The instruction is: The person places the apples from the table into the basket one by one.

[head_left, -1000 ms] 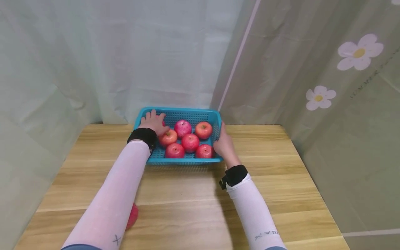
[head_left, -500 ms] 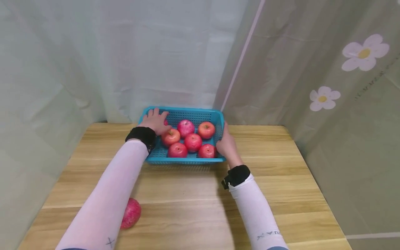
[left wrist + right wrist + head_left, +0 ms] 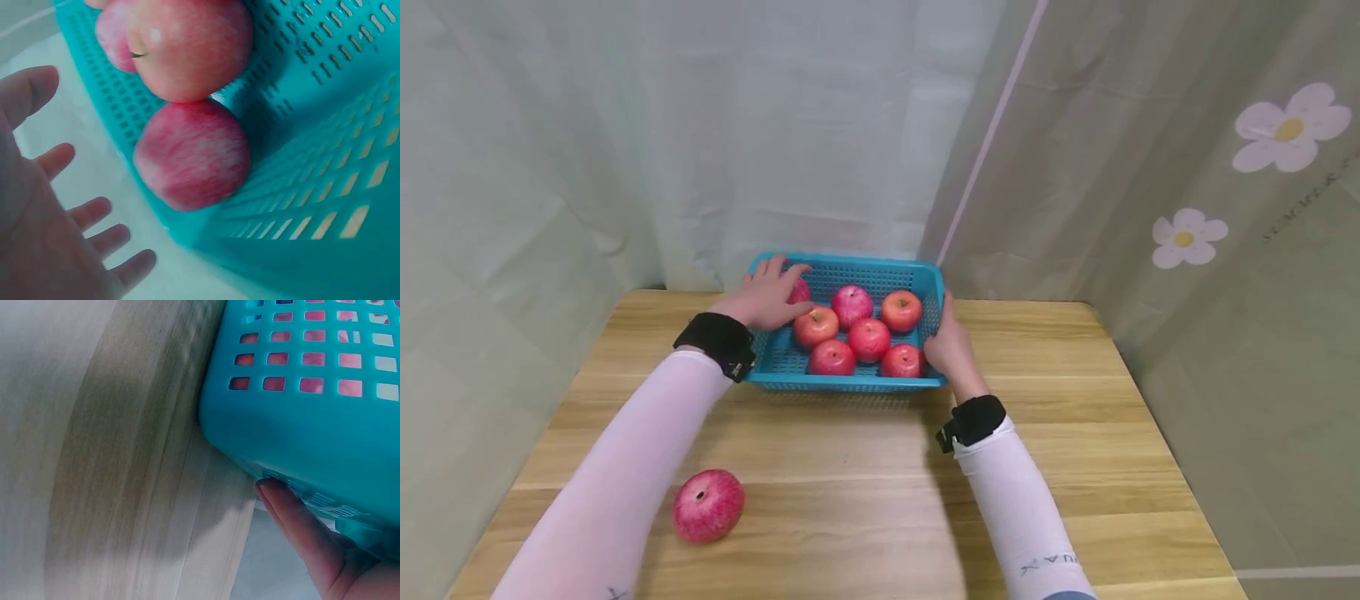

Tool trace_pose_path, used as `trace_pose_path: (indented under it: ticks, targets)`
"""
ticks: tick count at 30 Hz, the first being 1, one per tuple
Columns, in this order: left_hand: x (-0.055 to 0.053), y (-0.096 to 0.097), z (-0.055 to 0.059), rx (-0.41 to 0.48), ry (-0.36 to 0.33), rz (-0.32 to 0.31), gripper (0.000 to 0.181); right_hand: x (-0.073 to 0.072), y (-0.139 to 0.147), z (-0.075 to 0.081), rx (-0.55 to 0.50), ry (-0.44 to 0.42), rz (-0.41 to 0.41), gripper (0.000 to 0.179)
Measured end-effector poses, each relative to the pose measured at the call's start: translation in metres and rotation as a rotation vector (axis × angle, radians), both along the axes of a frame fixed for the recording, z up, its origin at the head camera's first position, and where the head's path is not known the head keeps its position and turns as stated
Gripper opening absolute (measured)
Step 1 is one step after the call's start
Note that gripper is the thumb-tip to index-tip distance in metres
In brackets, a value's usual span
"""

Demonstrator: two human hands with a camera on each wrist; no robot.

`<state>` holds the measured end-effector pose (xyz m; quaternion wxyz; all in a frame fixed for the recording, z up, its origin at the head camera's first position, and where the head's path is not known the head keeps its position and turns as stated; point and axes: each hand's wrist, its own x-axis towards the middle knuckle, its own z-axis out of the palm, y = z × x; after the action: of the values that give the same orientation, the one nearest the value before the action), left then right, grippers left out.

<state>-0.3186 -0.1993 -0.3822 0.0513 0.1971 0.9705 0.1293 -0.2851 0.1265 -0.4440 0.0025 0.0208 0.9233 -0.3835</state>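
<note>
A blue plastic basket point(image 3: 842, 383) stands at the back of the wooden table with several red apples point(image 3: 869, 340) inside. My left hand point(image 3: 766, 296) is over the basket's left end with its fingers spread, beside a pink-red apple point(image 3: 799, 291). In the left wrist view the straight fingers point(image 3: 94, 212) are apart from a streaked red apple point(image 3: 192, 155) in the basket's corner. My right hand point(image 3: 953, 346) holds the basket's right side, thumb at the rim and fingers along the outer wall. The right wrist view shows fingers point(image 3: 300, 525) against the perforated wall.
A dark pink apple point(image 3: 708, 506) lies on the table point(image 3: 850, 500) at front left, close to my left sleeve. Pale curtains point(image 3: 820, 150) hang behind the table, and a flowered curtain point(image 3: 1225, 350) hangs along its right side.
My left hand has shifted slightly back over the basket's left end, showing more of the apple beside it. The left forearm has swung left, uncovering the apple on the table. The right hand keeps its hold.
</note>
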Motion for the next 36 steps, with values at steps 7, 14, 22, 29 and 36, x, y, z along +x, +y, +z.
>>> trace_pose_path:
  ticks: [7,14,22,29,36]
  targets:
    - [0.025,-0.005,0.007,0.031,0.041,-0.083,0.076,0.000,-0.001,0.000,-0.009,-0.010,-0.004,0.093]
    - [0.058,-0.006,0.017,0.048,0.112,-0.168,0.073,0.000,-0.001,0.000,-0.030,-0.027,-0.005,0.094]
    - [0.118,-0.014,0.023,0.148,0.269,-0.273,0.074,-0.001,0.000,0.000,-0.033,-0.011,0.001,0.095]
    - [0.171,-0.032,0.011,0.226,0.304,-0.265,0.072,-0.003,0.001,-0.001,-0.022,-0.002,-0.006,0.092]
    - [0.215,-0.051,-0.014,0.165,0.234,-0.193,0.066,-0.003,0.001,-0.003,0.001,-0.002,-0.005,0.091]
